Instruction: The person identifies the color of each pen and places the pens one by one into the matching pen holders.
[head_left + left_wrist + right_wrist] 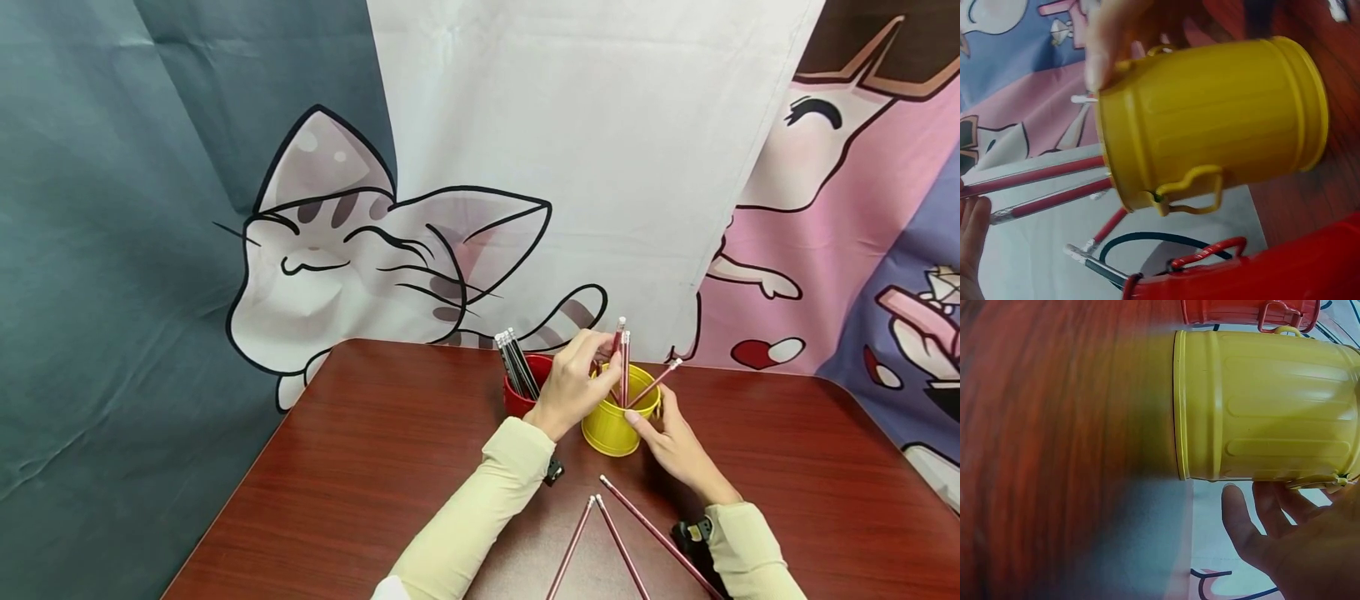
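Observation:
A small yellow metal bucket (611, 429) stands on the table with several red pencils (626, 371) in it, white eraser ends up. My left hand (573, 383) is over its left side, pinching one red pencil near the eraser end; in the left wrist view those fingertips (974, 231) show at the edge. With my right hand (678, 442) I steady the bucket from the right, thumb at the rim. The right wrist view shows the fingers (1241, 519) along the bucket's side by its handle (1319, 482).
To the left of the yellow bucket is a red bucket (517, 404) with several black pencils (517, 362). Three red pencils (621, 546) lie on the brown table (360, 467) nearer the person. A cartoon-printed cloth (480, 125) hangs behind the table.

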`<state>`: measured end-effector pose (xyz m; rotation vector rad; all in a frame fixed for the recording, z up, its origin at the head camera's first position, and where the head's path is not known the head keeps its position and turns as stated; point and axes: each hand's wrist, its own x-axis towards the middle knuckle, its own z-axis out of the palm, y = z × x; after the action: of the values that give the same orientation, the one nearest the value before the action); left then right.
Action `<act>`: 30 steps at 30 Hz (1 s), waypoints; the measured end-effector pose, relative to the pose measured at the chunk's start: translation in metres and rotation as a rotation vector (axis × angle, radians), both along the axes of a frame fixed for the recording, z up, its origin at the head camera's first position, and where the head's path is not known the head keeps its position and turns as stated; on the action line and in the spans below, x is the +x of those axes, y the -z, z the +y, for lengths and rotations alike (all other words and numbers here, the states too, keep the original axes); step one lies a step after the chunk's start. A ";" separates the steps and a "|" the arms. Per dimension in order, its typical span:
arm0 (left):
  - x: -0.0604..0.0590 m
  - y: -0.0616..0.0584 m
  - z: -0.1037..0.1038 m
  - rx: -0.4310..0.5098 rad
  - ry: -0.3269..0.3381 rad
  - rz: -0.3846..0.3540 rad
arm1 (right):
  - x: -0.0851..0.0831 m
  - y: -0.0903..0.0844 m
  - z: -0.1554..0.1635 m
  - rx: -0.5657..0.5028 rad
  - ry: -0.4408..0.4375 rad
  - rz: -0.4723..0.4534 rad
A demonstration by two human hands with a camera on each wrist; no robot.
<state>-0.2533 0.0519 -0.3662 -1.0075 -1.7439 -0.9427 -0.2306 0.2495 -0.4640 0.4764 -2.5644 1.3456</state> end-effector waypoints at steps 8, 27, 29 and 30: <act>-0.003 0.005 0.003 0.002 -0.045 0.103 | 0.000 -0.002 0.000 -0.010 -0.004 0.001; -0.006 0.016 0.002 -0.173 -0.176 0.518 | 0.000 0.000 -0.001 -0.028 -0.018 0.039; -0.008 0.018 0.002 -0.163 -0.176 0.518 | 0.000 0.000 -0.001 -0.026 -0.016 0.037; -0.008 0.018 0.003 -0.159 -0.177 0.519 | 0.001 0.000 -0.001 -0.025 -0.016 0.035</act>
<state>-0.2615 0.0545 -0.3846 -1.0642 -1.4492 -0.3858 -0.2301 0.2486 -0.4636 0.5124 -2.5180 1.3606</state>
